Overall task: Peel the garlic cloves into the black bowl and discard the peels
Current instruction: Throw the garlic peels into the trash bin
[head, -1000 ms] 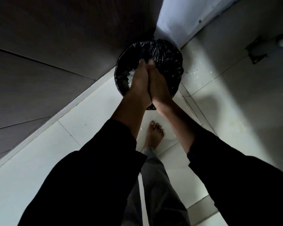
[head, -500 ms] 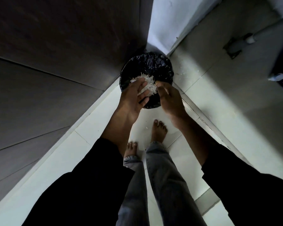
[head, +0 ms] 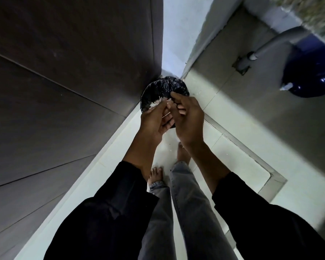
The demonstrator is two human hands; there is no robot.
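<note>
The garlic peels (head: 159,103) sit as a pale clump in the left hand (head: 154,121), which cups them with curled fingers directly above the bin (head: 165,87). This looks like the discarding step. The right hand (head: 189,117), fingers bent, seems to pick at the clump, though the light is too dim to be sure. Next, the peels must drop into the black bin bag; its contents are hidden. The bin stands on the floor (head: 233,156) in a corner.

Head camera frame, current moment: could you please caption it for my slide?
Both hands, left and right, hold garlic peels over a black-lined bin.
</note>
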